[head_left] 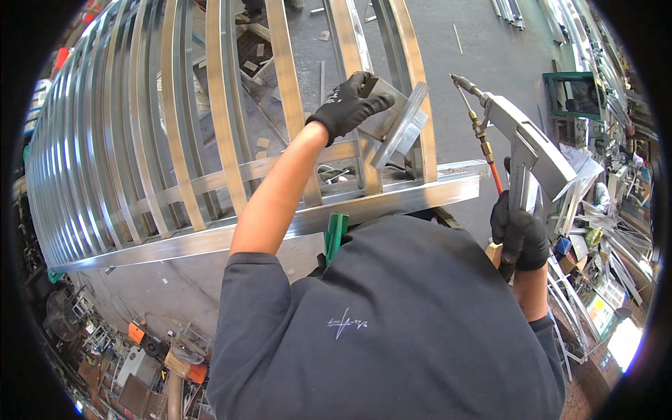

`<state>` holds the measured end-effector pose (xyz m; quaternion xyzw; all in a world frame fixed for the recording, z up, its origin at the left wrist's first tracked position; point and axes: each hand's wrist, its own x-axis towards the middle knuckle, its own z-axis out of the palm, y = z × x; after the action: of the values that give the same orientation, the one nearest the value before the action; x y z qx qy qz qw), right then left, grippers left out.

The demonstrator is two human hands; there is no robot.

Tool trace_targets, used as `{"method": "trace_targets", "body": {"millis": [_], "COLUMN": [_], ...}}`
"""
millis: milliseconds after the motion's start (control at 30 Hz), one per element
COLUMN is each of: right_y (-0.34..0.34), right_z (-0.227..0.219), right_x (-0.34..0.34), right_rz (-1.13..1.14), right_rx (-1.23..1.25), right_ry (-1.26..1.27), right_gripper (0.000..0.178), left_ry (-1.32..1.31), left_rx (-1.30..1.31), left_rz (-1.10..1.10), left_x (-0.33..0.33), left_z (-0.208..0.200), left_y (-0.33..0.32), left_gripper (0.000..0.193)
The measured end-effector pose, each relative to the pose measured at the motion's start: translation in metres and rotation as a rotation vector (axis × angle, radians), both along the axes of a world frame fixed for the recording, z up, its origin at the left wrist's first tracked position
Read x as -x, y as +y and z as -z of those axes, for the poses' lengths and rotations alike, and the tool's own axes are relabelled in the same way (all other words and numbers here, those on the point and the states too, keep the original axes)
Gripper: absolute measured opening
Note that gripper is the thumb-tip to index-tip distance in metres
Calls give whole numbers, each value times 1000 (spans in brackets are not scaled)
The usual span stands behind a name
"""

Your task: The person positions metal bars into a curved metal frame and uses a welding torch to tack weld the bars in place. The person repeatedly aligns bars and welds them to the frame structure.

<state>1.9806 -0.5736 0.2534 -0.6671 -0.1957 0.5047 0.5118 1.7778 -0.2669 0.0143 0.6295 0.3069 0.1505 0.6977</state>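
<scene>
My left hand [350, 105], in a black glove, grips a short piece of aluminium profile [400, 124] and presses it against the vertical bars of a large aluminium gate frame [175, 140]. My right hand [519, 238], also gloved, is closed around the handle of a grey welding gun [532, 150]. Its thin nozzle tip [458, 80] points up-left, a short way right of the held piece and apart from it. An orange hose runs down from the gun's neck.
The frame's bottom rail [392, 199] runs across in front of me, with a green clamp [335, 234] hanging under it. Metal offcuts and tools litter the floor at lower left [140, 350]. Aluminium profiles and a green box crowd the right side [581, 94].
</scene>
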Motion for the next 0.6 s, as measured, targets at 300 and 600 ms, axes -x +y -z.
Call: {"method": "trace_targets", "body": {"millis": [300,600], "right_y": [3,3], "right_z": [-3,1], "right_x": [5,-5], "right_rz": [-8,-25], "right_rx": [41,-45], "right_ry": [-49,3], "right_gripper": [94,106], "left_ry": [476,420], "left_rx": [-525,-1209], "left_rz": [399,-18], "left_x": [-73,-39], "left_z": [-3,-3], "left_y": [23,14], "left_gripper": [74,59]}}
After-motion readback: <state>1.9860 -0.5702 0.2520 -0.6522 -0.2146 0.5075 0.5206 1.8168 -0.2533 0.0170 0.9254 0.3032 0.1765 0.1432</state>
